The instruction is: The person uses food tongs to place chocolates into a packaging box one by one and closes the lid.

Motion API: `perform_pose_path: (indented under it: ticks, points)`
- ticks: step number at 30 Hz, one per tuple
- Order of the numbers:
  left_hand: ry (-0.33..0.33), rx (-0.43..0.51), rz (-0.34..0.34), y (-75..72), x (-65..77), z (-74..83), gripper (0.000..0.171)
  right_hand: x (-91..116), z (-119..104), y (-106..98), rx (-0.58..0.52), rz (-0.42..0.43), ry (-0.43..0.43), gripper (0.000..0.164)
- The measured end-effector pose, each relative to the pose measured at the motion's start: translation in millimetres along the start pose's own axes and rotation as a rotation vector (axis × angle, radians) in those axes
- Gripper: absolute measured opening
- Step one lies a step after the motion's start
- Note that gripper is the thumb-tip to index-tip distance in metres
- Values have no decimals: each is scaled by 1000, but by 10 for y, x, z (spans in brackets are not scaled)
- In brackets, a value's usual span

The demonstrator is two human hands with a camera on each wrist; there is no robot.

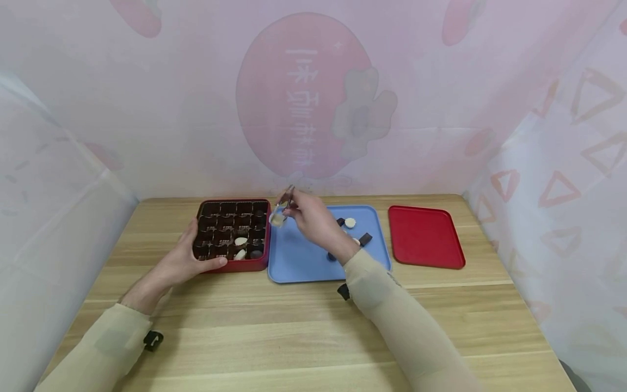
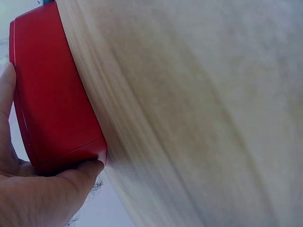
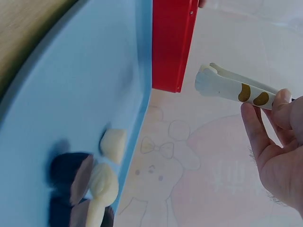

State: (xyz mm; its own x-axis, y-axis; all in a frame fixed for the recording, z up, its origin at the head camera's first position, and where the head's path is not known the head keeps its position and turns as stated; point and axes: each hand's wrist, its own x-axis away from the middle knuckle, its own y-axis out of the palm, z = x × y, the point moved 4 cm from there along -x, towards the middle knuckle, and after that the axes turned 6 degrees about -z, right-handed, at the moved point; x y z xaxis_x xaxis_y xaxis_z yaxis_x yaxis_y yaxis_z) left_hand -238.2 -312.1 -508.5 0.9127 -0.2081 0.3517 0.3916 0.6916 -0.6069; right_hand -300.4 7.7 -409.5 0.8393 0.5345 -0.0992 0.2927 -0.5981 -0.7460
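My left hand (image 1: 182, 260) grips the near left corner of a red box (image 1: 247, 265), its thumb along the front wall. Inside the box is a dark divided insert (image 1: 224, 223); two white chocolates (image 1: 240, 241) and a few dark ones sit in cups at its right side. My right hand (image 1: 313, 219) holds small tongs (image 3: 232, 90) with gold marks, raised at the box's right edge above the blue tray (image 1: 294, 272). Between the tong ends is a pale chocolate (image 1: 277, 220), largely covered by them in the right wrist view.
On the blue tray lie several dark and white chocolates (image 1: 350, 222), partly behind my right forearm. A red lid (image 1: 426, 237) lies flat to the right of the tray. Printed cloth (image 1: 196, 109) hangs behind the wooden table (image 1: 274, 337) and along its sides.
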Motion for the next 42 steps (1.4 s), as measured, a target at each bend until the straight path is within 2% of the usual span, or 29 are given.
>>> perform_pose_path:
  ticks: [9,15,21,32,42]
  points:
    - [-4,-2,1,0,-7,3,145,-177,-162,76,-56,-18,-1,28]
    - [5,7,4,-3,-21,15,146,-288,-236,163,-54,-36,16,31]
    - [7,-2,8,-6,-23,25,145,-411,-285,273,-47,-35,-3,31]
    - [14,3,10,4,-23,37,146,-625,-283,489,3,-34,-21,30]
    - [28,4,13,2,-23,48,145,-663,-246,588,-11,-42,-31,33]
